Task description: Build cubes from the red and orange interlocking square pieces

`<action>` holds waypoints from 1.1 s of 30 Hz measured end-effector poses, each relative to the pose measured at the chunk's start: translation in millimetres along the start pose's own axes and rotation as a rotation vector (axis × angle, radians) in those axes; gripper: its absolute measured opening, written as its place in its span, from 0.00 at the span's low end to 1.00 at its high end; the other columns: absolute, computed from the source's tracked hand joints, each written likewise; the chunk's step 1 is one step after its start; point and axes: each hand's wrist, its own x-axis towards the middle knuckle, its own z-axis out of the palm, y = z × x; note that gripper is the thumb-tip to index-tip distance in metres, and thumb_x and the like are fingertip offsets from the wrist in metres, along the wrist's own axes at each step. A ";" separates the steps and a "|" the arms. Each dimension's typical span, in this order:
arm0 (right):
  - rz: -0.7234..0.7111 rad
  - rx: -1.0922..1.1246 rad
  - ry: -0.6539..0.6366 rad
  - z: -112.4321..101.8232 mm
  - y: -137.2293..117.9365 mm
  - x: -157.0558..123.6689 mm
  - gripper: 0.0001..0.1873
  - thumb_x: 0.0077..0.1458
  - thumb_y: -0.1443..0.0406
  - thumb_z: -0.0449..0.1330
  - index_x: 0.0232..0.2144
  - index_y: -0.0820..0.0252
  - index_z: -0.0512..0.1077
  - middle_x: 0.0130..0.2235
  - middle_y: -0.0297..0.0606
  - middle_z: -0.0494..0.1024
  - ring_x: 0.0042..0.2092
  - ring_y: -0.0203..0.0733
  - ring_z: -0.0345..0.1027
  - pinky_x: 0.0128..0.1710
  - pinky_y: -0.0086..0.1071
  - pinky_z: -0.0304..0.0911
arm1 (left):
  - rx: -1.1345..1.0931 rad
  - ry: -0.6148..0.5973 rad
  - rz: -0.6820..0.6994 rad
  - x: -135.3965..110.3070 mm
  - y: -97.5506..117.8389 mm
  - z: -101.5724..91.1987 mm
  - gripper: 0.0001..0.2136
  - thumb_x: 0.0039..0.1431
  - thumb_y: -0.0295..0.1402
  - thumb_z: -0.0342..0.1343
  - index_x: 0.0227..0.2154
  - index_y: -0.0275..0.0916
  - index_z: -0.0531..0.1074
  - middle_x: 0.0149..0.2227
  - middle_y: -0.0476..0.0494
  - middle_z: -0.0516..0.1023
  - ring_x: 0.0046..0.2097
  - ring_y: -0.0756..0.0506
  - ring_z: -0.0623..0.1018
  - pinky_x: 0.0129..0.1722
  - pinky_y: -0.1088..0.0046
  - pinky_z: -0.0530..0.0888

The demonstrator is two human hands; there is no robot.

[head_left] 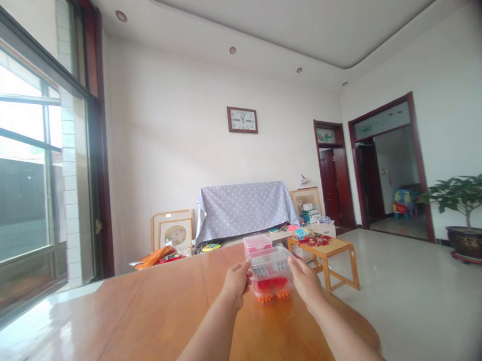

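Observation:
On the wooden table [170, 300], a clear plastic box [270, 261] with grey pieces showing inside is held between my two hands. My left hand [236, 282] has its fingers curled against the box's left side. On the opposite side, my right hand [306, 281] grips with the thumb near the top edge and the other fingers mostly hidden. Directly below the grey pieces is a clear container of red pieces [273, 285], with orange pieces [274, 297] at the bottom. I cannot tell whether these layers touch. Just behind stands a pink translucent box [257, 244].
A low wooden stool [340, 248] bearing red items stands past the table's right edge. Beyond the table, a polka-dot cloth [246, 209] covers something large. An orange item [156, 257] lies near the far left edge. A potted plant [471, 239] stands far right.

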 end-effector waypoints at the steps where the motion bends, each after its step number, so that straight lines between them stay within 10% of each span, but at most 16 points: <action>1: 0.006 -0.025 -0.006 0.4 2.1 1.3 0.30 0.59 0.44 0.50 0.50 0.53 0.78 0.49 0.41 0.82 0.55 0.51 0.72 0.56 0.41 0.65 | 0.003 0.003 -0.003 2.1 -0.8 0.4 0.22 0.47 0.52 0.64 0.32 0.37 0.69 0.26 0.50 0.70 0.20 0.55 0.64 0.20 0.77 0.55; 27: 0.080 0.215 0.021 14.5 30.5 -1.8 0.31 0.56 0.44 0.55 0.53 0.56 0.75 0.57 0.42 0.76 0.61 0.51 0.66 0.63 0.40 0.59 | 0.014 -0.035 0.013 5.7 -15.7 -10.3 0.24 0.50 0.56 0.60 0.38 0.38 0.73 0.32 0.49 0.72 0.25 0.54 0.66 0.25 0.77 0.58; 33: 0.318 0.307 0.111 16.9 53.7 7.0 0.39 0.56 0.37 0.49 0.58 0.53 0.72 0.61 0.40 0.72 0.64 0.51 0.62 0.61 0.37 0.60 | -0.051 0.105 -0.084 9.6 -40.2 -23.0 0.26 0.55 0.56 0.57 0.44 0.37 0.73 0.46 0.36 0.77 0.40 0.45 0.76 0.38 0.70 0.70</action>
